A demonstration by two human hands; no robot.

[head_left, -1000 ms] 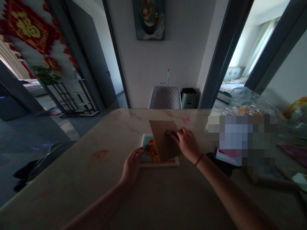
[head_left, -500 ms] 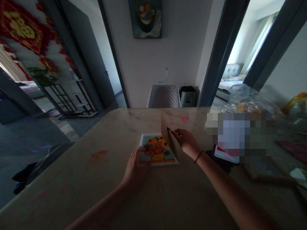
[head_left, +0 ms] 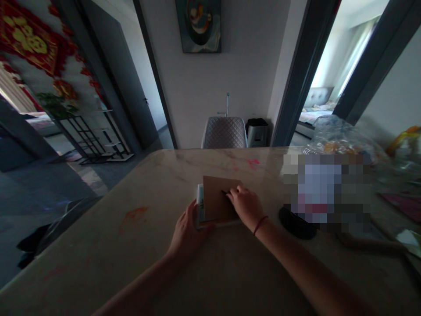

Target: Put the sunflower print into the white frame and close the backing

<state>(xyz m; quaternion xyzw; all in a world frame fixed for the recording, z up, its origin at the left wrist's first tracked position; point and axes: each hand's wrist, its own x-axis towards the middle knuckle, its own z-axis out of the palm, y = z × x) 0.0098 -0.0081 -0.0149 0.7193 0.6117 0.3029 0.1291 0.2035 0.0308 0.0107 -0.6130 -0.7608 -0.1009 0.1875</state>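
Note:
A flat, white-edged sunflower picture lies on the table, mostly hidden under a brown board. The board sits over it slightly tilted, its far edge reaching past the picture. My left hand rests at the picture's left and near edge, fingers apart, steadying its side. My right hand is above the board's right part, fingers pinched on a thin dark stick at the middle of the board. Whether the stick is fixed to the board I cannot tell.
The marble-patterned table has orange and pink stains. To the right are a dark round object, a blurred-out patch and clear plastic bags. A quilted chair and a bin stand beyond the far edge.
The brown board has swung from nearly upright at the picture's right side to the left, down over the picture. My right hand moved left and lower with it; my left hand stayed nearly still.

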